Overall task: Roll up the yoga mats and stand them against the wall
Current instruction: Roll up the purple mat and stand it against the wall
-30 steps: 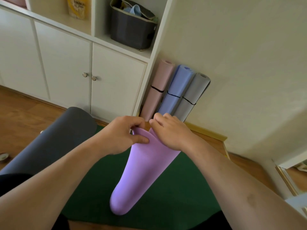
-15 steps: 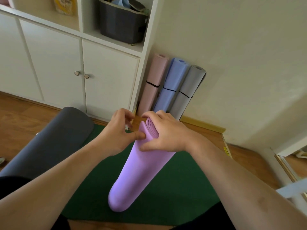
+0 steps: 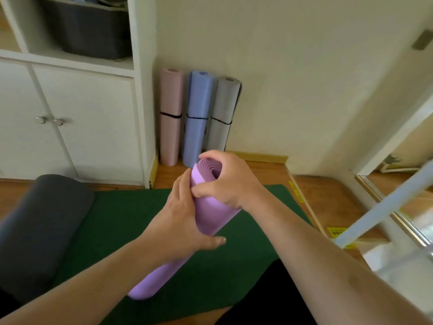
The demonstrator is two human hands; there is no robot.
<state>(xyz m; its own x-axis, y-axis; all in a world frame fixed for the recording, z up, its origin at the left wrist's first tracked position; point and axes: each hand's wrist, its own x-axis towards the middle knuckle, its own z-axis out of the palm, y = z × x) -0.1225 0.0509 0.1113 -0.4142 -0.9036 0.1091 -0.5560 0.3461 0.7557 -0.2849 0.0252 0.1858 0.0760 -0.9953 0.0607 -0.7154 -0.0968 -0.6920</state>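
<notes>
Head view shows the rolled lilac foam yoga mat [image 3: 210, 219], its loose top flap now tucked in, propped on the green floor mat [image 3: 131, 207] with right hand [image 3: 230, 181] and left hand [image 3: 178, 221] fingers curled round it (wall still ahead).

Both forearms are bare from the wrist back to the frame edge, with no sleeve, watch, ring or band showing on the left hand [image 3: 180, 221] or the right hand [image 3: 228, 181]. Nearer the body than the green mat [image 3: 131, 212], dark fabric covers the legs, probably black trousers or shorts, though too little shows to tell.
</notes>
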